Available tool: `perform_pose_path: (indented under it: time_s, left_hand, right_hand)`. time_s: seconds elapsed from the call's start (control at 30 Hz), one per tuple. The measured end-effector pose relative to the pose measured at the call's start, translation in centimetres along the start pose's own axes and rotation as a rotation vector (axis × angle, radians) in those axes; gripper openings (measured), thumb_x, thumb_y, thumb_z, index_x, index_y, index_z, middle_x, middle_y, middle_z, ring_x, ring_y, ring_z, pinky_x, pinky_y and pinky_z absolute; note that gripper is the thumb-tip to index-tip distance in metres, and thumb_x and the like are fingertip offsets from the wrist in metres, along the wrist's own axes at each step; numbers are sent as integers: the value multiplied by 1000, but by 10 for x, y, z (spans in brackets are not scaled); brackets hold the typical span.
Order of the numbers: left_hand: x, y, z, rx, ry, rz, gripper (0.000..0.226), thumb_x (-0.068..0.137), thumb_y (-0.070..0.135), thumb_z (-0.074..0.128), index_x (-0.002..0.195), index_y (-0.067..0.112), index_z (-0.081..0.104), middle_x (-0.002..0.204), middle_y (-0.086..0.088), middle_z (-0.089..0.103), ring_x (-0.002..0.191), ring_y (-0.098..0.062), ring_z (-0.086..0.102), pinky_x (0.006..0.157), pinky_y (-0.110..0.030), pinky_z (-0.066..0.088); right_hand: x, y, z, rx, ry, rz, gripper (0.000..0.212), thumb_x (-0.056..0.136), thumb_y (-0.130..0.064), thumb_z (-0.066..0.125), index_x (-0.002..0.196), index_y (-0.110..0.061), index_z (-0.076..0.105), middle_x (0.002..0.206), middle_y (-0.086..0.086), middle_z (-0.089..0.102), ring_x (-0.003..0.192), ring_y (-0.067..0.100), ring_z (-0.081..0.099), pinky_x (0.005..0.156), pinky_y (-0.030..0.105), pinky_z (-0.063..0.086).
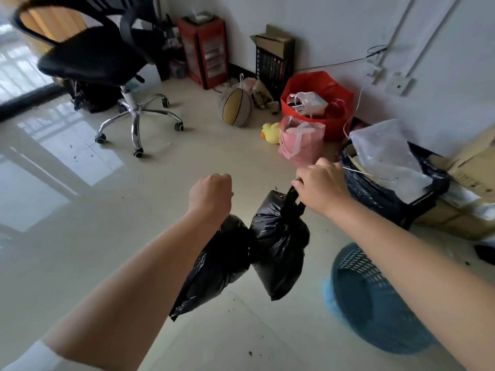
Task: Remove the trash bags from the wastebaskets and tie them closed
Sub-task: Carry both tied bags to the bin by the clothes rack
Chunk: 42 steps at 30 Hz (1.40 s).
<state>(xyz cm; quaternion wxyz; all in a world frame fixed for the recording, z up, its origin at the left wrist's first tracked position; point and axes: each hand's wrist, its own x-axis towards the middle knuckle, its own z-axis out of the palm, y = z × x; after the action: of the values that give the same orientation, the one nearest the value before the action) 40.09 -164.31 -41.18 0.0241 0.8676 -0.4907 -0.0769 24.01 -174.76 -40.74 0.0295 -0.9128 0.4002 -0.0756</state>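
A blue wastebasket lies tipped on the floor below the right arm. Two black trash bags hang above the floor, touching — left hand fisted on one, right hand gripping the other's knotted neck.

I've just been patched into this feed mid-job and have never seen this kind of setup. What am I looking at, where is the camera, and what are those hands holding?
There is no machine here: a person wears one camera on the head, looking down at bare arms. The left hand grips a tied black plastic trash bag; the right hand grips the knotted neck of a second black trash bag. Both hang above the pale tiled floor. A blue mesh wastebasket sits lower right, unlined. Behind it, a black-lined bin is still full.
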Motion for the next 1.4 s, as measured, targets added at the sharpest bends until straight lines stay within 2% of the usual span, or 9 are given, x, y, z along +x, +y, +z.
perform_pose_path:
  time_s: [0.23,0.33,0.47,0.57,0.63,0.87,1.07,1.2,1.4]
  left_hand:
    - [-42,62,-168,-24,15,220,19,91,18,52,100,2,58,104,-16,62,94,-35,59,63,-33,39]
    - [-81,90,-212,23,2,368,24,92,19,52,108,2,56,105,-15,63,97,-33,59,64,-34,41]
    - [-157,135,-246,70,-6,631,23,90,13,52,111,7,59,114,-14,61,106,-33,58,78,-39,49]
    - [-226,180,-255,140,-65,833,26,88,0,48,111,5,58,114,-14,62,105,-32,59,69,-33,43]
    - [-274,210,-259,171,-98,949,22,90,4,48,110,5,58,112,-14,63,103,-32,59,67,-33,40]
    - [-466,329,-257,223,-76,1345,25,91,11,50,115,9,55,113,-9,61,104,-27,59,66,-30,41]
    - [-689,411,-231,272,-124,1687,23,92,10,48,113,6,56,112,-10,61,105,-27,58,68,-29,39]
    - [-839,450,-220,172,-169,1842,20,95,16,43,105,5,58,90,-6,62,97,-27,60,65,-29,38]
    - [-1041,501,-204,43,-145,2144,31,98,30,35,106,4,50,106,-12,61,100,-29,57,69,-30,37]
  right_hand:
    - [-47,-19,-194,33,123,85,26,89,-22,51,102,-4,64,105,16,68,109,32,48,89,37,32]
    - [-102,-22,-254,21,139,207,27,90,-24,51,102,-6,65,103,17,67,109,30,49,89,35,31]
    - [-199,-24,-312,-18,176,411,26,90,-28,50,97,-9,67,99,13,70,106,29,51,85,33,36]
    - [-281,-29,-348,-47,210,549,27,90,-29,50,87,-10,68,91,9,71,100,28,52,74,31,33]
    - [-340,-32,-370,-73,223,652,28,90,-27,49,84,-9,69,87,8,71,95,28,52,70,29,29]
    - [-571,-35,-431,-167,315,1122,26,90,-18,44,74,-8,61,71,6,55,87,27,47,76,32,38]
    - [-797,-46,-462,-298,246,1483,28,93,-24,41,83,-12,65,85,7,68,97,27,51,73,30,33]
    - [-944,-62,-482,-379,152,1660,30,95,-28,38,102,-12,62,97,6,67,103,26,50,84,35,38]
    - [-1138,-84,-506,-514,164,1905,27,94,-26,40,101,-7,57,101,9,63,104,28,48,85,36,40]
